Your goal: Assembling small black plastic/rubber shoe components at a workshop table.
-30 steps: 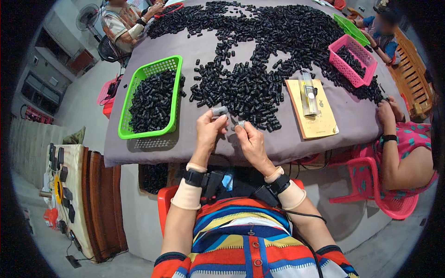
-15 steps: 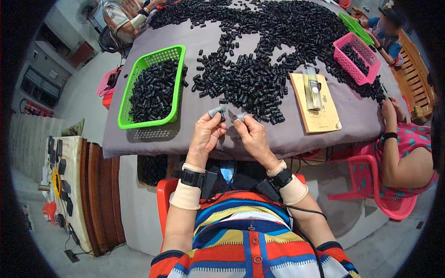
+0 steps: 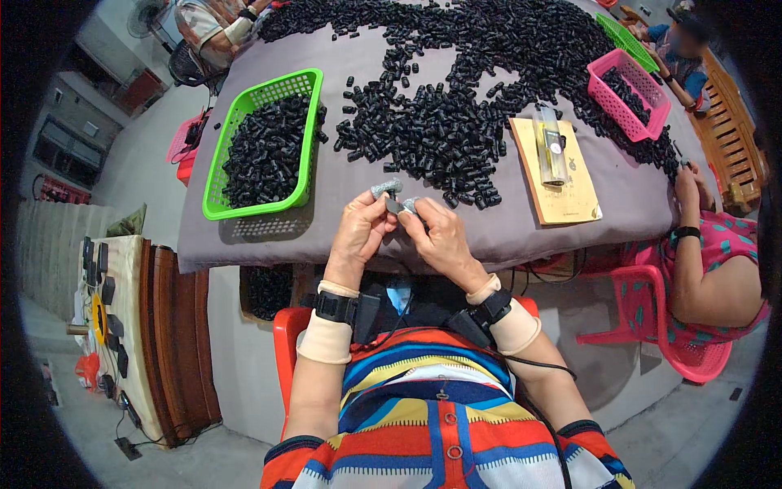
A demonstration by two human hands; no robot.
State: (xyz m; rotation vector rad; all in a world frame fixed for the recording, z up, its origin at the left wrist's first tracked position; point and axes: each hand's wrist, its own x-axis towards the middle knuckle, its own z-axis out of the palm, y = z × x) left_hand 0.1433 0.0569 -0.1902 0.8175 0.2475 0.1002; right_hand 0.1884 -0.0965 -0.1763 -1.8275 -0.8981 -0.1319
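My left hand (image 3: 361, 231) is closed in a pinch near the table's front edge, holding a small black cylindrical part that its fingers mostly hide. Pinched in my right hand (image 3: 442, 241) is a small dark flat piece (image 3: 393, 205), thin like a blade, which meets the part between the two hands. Grey coverings wrap the index fingertips of both hands. Just beyond them spreads a heap of black cylindrical parts (image 3: 440, 138). To the left, a green basket (image 3: 314, 147) is filled with similar black parts.
A yellowish pad (image 3: 562, 210) with a clear plastic case (image 3: 551, 155) lies right of the heap. Farther right stand a pink basket (image 3: 652, 122) and another green basket (image 3: 623, 39). A co-worker's hands (image 3: 688, 187) work at the right edge; other people sit at the far corners.
My hands have come closer together, the right moving left so the flat piece meets the part in my left hand. The view has shifted slightly.
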